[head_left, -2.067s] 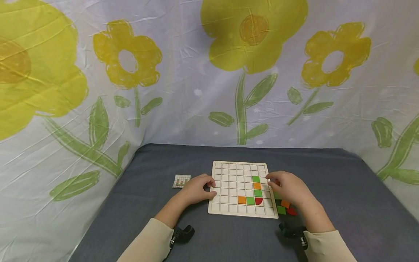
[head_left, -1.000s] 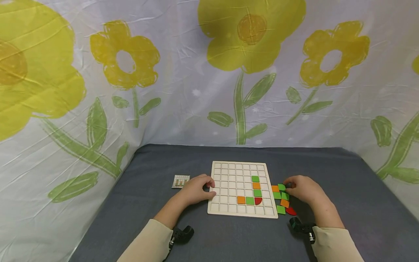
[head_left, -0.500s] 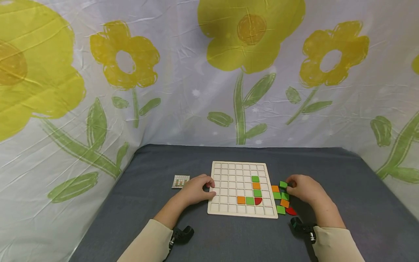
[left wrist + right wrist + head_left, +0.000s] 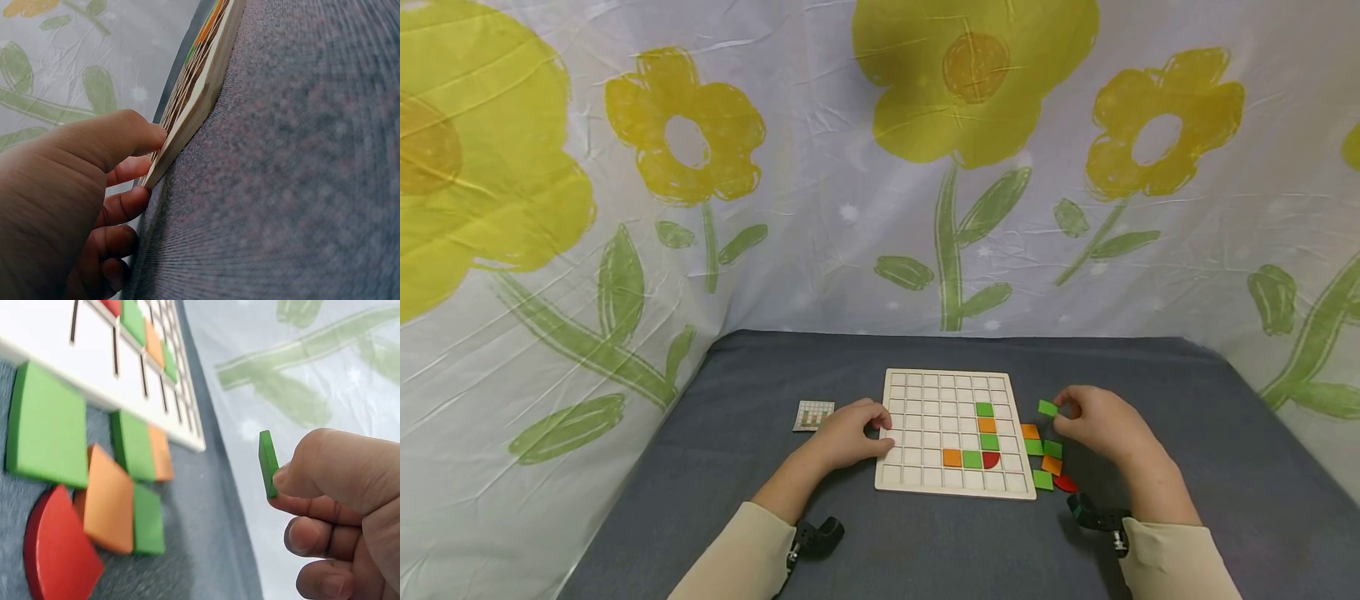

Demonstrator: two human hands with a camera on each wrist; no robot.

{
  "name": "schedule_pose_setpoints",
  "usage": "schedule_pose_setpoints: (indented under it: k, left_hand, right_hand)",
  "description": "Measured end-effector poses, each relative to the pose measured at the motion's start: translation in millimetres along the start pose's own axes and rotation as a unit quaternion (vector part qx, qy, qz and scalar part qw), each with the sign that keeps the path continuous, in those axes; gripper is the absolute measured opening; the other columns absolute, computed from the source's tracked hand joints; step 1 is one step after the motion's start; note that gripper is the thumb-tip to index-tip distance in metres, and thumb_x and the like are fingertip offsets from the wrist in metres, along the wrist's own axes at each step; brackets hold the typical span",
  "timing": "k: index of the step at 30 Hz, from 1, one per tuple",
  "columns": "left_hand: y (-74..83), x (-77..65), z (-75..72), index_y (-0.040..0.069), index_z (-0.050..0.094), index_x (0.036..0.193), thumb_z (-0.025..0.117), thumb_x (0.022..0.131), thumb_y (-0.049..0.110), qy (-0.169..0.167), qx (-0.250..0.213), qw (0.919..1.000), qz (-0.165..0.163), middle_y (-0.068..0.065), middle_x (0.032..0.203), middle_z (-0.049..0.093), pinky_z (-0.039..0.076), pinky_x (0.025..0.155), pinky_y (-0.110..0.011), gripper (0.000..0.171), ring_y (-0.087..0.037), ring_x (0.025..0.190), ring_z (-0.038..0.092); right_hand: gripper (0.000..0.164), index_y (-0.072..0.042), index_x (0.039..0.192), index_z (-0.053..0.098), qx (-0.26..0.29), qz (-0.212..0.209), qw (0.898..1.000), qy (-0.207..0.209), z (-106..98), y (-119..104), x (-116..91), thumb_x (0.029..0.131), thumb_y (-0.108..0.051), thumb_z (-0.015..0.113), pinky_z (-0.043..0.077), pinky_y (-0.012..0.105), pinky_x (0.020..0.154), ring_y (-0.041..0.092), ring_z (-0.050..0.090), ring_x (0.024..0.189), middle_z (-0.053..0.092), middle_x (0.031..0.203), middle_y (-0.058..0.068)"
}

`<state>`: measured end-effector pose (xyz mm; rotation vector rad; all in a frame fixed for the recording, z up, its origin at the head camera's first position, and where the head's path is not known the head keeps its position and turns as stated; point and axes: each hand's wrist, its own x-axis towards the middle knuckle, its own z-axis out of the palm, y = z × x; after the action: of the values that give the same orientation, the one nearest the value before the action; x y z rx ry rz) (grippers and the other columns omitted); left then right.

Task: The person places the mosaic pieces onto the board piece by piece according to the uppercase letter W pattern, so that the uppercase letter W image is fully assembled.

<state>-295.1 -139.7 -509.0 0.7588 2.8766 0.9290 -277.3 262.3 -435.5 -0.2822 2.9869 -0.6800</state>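
Observation:
My right hand (image 4: pixel 1101 421) pinches a green square tile (image 4: pixel 1048 408) between thumb and fingers, raised off the cloth right of the board; in the right wrist view that tile (image 4: pixel 267 464) stands edge-on. My left hand (image 4: pixel 852 433) holds the left edge of the wooden grid board (image 4: pixel 917 433); the left wrist view has the thumb (image 4: pixel 147 134) against the board's rim (image 4: pixel 187 125). On the board, a column of green and orange tiles (image 4: pixel 987 425) leads down to a red quarter-round tile (image 4: pixel 991 460), with a green and an orange tile left of it.
Loose green and orange square tiles (image 4: pixel 1052 465) and a red rounded tile (image 4: pixel 1065 483) lie by the board's right edge. A small pattern card (image 4: pixel 814 415) lies left of the board. Dark cloth (image 4: pixel 925 550) covers the table; a flowered curtain (image 4: pixel 820 208) hangs behind.
My right hand left the board's right edge for the loose tiles, took a green square tile there and lifted it away from them. The left hand has stayed at the board's left edge.

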Motion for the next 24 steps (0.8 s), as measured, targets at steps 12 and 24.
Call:
schedule_pose_setpoints:
  k: [12,24]
  left_hand:
    - [1.1,-0.2,-1.1,0.024,0.066,0.100,0.076,0.091,0.034,0.003,0.004,1.0000,0.002,0.007,0.094,0.053,0.041,0.073,-0.034,0.016,-0.012,0.080,0.050]
    - [0.8,0.1,-1.0,0.023,0.066,0.100,0.076,0.091,0.034,-0.001,0.004,1.0000,0.002,0.006,0.093,0.053,0.041,0.073,-0.035,0.017,-0.012,0.081,0.049]
  right_hand:
    - [0.030,-0.002,0.115,0.069,-0.017,-0.037,0.999,0.021,-2.1,-36.6,-3.4,0.089,-0.017,0.069,0.032,0.035,0.055,0.018,0.040,0.056,0.046,0.071,0.003]
    - [0.024,-0.005,0.110,0.070,-0.028,-0.071,0.997,0.022,8.3,-58.8,-1.9,0.089,-0.017,0.072,0.033,0.034,0.057,0.016,0.040,0.059,0.046,0.074,0.002]
